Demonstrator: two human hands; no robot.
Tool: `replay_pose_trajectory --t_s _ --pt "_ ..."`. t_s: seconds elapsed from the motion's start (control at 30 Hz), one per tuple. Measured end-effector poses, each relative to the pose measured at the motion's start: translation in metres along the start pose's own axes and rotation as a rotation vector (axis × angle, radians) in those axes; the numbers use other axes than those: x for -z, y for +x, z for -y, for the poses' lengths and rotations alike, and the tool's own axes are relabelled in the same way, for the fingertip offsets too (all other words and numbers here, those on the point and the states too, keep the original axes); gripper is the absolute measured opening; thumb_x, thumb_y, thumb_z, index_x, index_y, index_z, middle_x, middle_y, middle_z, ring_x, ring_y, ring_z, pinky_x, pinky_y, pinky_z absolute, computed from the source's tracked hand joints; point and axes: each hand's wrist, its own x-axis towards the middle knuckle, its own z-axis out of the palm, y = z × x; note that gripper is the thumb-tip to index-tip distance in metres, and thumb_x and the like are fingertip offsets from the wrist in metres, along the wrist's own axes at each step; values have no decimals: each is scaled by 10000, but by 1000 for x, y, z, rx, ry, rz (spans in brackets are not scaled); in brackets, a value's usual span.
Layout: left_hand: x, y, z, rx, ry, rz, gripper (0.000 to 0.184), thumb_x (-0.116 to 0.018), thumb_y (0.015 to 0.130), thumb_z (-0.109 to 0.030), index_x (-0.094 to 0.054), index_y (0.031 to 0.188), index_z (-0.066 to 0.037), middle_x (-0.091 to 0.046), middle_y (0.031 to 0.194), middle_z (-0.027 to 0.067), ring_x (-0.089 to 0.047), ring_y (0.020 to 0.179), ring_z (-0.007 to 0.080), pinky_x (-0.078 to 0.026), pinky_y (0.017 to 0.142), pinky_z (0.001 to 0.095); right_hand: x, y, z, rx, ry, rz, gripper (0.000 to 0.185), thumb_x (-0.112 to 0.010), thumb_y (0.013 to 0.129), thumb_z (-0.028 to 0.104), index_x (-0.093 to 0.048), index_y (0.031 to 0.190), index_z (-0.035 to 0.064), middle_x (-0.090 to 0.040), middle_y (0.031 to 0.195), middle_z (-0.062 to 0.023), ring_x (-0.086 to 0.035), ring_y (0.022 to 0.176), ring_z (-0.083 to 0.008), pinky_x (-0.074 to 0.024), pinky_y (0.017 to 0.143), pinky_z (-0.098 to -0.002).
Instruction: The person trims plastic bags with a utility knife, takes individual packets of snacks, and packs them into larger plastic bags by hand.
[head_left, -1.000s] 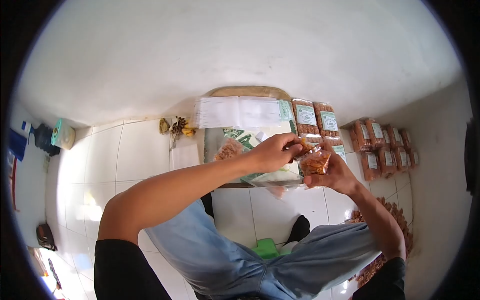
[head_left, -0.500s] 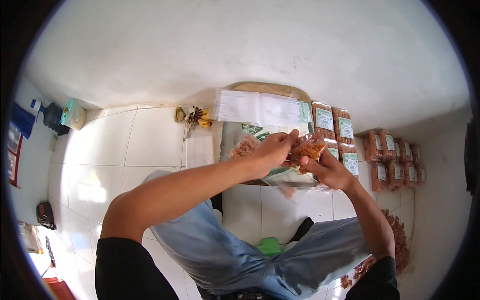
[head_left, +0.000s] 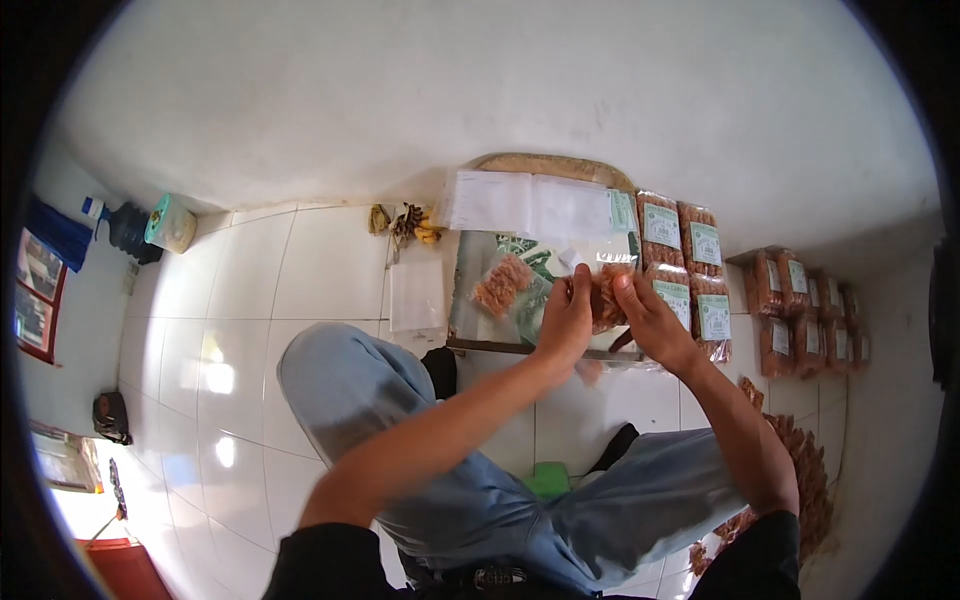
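Over the low table (head_left: 475,325), a small clear plastic bag of brown-orange snacks (head_left: 607,298) sits between my hands. My left hand (head_left: 568,318) grips its left side, thumb upward. The right side is in my right hand (head_left: 655,325), with the thumb pressed on the front of the bag. A second filled snack bag (head_left: 503,283) lies on the table to the left of my hands. Just above my left fingers is a small white piece (head_left: 570,258), perhaps paper. My hands hide the bag's lower part.
A stack of flat plastic bags (head_left: 535,208) and green labels (head_left: 622,210) lie at the table's back. Labelled snack packs (head_left: 662,228) stand to the right, with more packs (head_left: 790,330) beyond. Bananas (head_left: 425,232) and a plastic sheet (head_left: 415,297) are on the left floor; loose snacks (head_left: 800,460) lie right.
My left hand has drawn back from across the table and now holds the bag's left side, uncovering the second snack bag. The bag between my hands has turned more upright. The view has shifted slightly.
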Motion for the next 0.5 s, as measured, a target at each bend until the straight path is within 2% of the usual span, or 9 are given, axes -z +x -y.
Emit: replay_pose_trajectory --t_s 0.07,0.13,0.2,0.23,0.33,0.37,0.4,0.43,0.5 --pt "-6 -9 4 40 -15 -68 547 -384 995 -527 -511 1046 2 -561 899 59 -548 799 122 -475 695 296 1 -5 -4 -85 -105 38 628 -341 982 567 -427 1347 63 -579 1115 -125 -620 928 -184 -565 625 -297" --pt "-8 -7 30 43 -92 -52 544 -367 1000 -527 -524 1062 -10 -563 910 49 -550 794 119 -474 697 288 0 -11 -5 -141 -148 45 620 -329 992 552 -435 1347 56 -584 1092 -142 -614 931 -196 -545 707 -319" --pt "-4 -18 53 53 -171 -54 544 -350 1005 -528 -538 1077 -22 -565 920 40 -551 790 116 -474 699 281 -12 -18 -20 -22 -255 71 628 -309 1004 530 -407 1373 32 -582 1086 -159 -600 963 -231 -493 850 -367" --pt "-4 -26 58 105 -269 -4 540 -341 1005 -535 -551 1098 -46 -567 911 28 -557 786 112 -473 693 279 -21 -24 -25 45 -224 77 562 -309 1023 455 -420 1348 10 -542 1155 -228 -553 1054 -303 -419 961 -398" --pt "7 -41 113 211 -321 31 604 -269 990 -603 -560 1186 -111 -578 905 -4 -572 778 99 -476 695 267 -30 -34 -92 149 -450 49 533 -337 1027 371 -357 1370 -37 -447 1264 -314 -481 1132 -392 -408 978 -421" --pt "14 -46 132 258 -368 124 652 -236 977 -632 -559 1198 -111 -591 929 2 -579 807 99 -478 727 268 -35 -42 -110 191 -616 96 578 -355 1018 308 -222 1416 -89 -362 1315 -367 -425 1150 -468 -403 982 -440" --pt "17 -50 129 301 -415 220 701 -204 964 -662 -559 1210 -110 -603 953 8 -586 836 99 -479 759 269 -39 -45 -111 178 -615 91 578 -355 1018 308 -222 1416 -89 -362 1315 -367 -425 1150 -468 -403 982 -440" --pt "16 -60 128 357 -436 199 786 -120 946 -687 -522 1311 -119 -615 1148 27 -574 1070 137 -449 889 309 -45 -51 -111 263 -849 122 640 -384 1005 311 -144 1429 -105 -368 1306 -367 -431 1141 -474 -402 978 -456" --pt "12 -65 127 373 -441 193 777 -136 949 -684 -522 1309 -113 -613 1153 33 -572 1081 148 -446 902 319 -55 -66 -87 -121 -546 38 778 -491 953 313 -66 1452 -106 -403 1283 -327 -453 1124 -460 -408 961 -485"
